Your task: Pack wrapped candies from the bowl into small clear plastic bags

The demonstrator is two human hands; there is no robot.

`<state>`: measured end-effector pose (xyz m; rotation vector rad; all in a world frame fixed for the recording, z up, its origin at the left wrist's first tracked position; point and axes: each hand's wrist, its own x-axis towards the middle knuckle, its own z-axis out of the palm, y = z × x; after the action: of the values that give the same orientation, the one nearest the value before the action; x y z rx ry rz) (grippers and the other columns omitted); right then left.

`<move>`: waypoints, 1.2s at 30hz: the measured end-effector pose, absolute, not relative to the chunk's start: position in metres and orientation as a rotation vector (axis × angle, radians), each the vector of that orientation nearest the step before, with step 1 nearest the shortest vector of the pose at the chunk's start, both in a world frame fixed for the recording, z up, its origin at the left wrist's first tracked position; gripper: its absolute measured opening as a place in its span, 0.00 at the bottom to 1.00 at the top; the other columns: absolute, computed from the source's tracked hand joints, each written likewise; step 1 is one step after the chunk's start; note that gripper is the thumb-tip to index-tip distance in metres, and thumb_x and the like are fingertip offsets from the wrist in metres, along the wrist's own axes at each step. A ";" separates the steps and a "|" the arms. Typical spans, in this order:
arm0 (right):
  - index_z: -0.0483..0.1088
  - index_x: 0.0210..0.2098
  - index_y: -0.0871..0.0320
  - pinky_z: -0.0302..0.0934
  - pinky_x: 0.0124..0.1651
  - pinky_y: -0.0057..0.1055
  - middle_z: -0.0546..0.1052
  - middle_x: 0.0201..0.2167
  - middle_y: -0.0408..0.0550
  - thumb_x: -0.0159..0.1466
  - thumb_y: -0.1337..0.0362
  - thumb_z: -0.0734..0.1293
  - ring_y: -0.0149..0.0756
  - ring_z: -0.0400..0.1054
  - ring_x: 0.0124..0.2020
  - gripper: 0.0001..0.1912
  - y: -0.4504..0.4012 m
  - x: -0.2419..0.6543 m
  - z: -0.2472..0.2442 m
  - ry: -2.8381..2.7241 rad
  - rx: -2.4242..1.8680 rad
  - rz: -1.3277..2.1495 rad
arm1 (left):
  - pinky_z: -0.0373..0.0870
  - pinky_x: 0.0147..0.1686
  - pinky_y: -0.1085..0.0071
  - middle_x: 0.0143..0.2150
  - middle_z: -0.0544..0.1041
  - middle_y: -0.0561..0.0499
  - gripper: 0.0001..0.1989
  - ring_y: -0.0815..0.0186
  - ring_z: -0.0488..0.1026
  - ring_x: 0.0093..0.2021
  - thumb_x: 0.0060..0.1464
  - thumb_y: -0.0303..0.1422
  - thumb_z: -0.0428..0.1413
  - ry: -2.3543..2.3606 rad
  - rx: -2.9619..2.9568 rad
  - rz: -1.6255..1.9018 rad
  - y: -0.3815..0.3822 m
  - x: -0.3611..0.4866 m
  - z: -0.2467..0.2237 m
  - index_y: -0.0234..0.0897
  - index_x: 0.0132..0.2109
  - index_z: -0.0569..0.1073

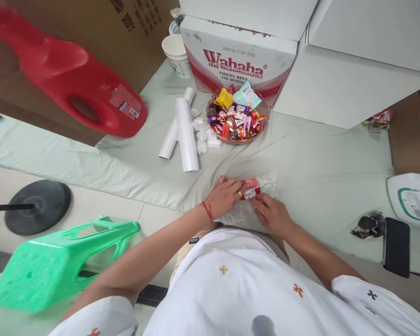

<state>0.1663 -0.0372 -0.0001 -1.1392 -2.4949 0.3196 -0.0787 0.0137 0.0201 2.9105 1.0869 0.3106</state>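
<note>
Close to my body, a small red wrapped candy (251, 193) with a white printed patch lies between my hands, over a crinkled clear plastic bag (267, 182). My left hand (224, 198) has its fingers curled onto the candy's left side. The thumb and fingertips of my right hand (272, 213) pinch at its lower right edge. Just beyond the candy a pink-red wrapper (250, 182) shows, partly covered by the clear plastic. Farther off stands a round bowl (238, 141) filled with several wrapped candies.
Left of the bowl lie two white rolls (188, 140) and small clear plastic packets (202, 136). Behind it is a Wahaha carton (238, 60) beside paper cups (177, 51). A red jug (59, 70) stands left; a phone (396, 247) and keys (368, 224) lie right. A green stool (35, 266) is on the floor.
</note>
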 end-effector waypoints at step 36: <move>0.76 0.50 0.55 0.65 0.35 0.30 0.79 0.43 0.51 0.71 0.69 0.61 0.35 0.73 0.36 0.14 -0.036 0.160 0.004 -2.301 -1.190 0.444 | 0.38 0.77 0.55 0.72 0.67 0.52 0.17 0.66 0.58 0.75 0.70 0.27 0.48 0.728 2.843 0.444 0.015 -0.082 0.000 0.42 0.52 0.81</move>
<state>0.1602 -0.0364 0.0036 -1.1903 -2.3013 0.4441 -0.0824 0.0148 0.0001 2.8432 0.7276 0.4442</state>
